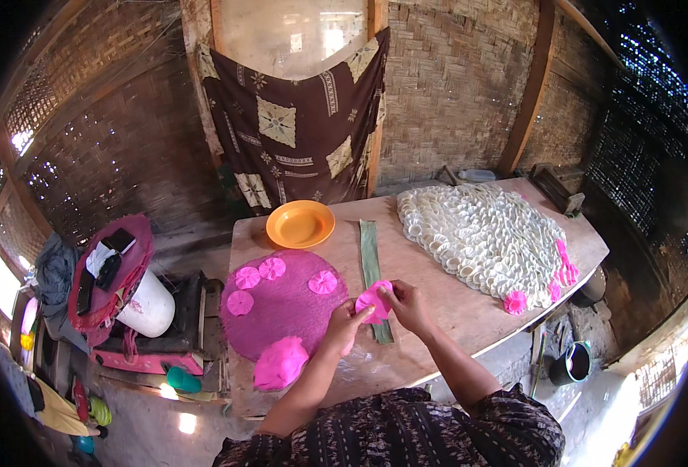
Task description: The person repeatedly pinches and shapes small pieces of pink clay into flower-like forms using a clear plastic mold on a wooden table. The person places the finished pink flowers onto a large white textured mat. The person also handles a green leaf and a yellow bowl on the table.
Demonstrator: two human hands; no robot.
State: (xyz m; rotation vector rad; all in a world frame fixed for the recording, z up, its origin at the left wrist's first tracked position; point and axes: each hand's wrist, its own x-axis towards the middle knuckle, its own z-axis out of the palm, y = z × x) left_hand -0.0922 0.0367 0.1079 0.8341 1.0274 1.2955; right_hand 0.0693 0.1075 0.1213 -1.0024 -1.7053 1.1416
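Both my hands are raised over the front of the table, pinching a soft, thin bright pink piece (372, 303) between them. My left hand (345, 323) grips its left edge with thumb and fingers. My right hand (407, 306) is closed on its upper right edge. To the left lies a round magenta mat (289, 300) bearing several pink ridged rounds (322, 282). A larger crumpled pink lump (281, 363) rests at the mat's near edge; its material is hard to make out. Behind and below my hands runs a long green strip (369, 245), like a leaf.
An orange bowl (300, 224) stands at the table's back left. Many small pale curved pieces (476, 237) spread over the right side, with a few pink ones (515, 302) at their near edge. Left of the table, a magenta tray (110, 272) with dark items sits above a white bucket (148, 305).
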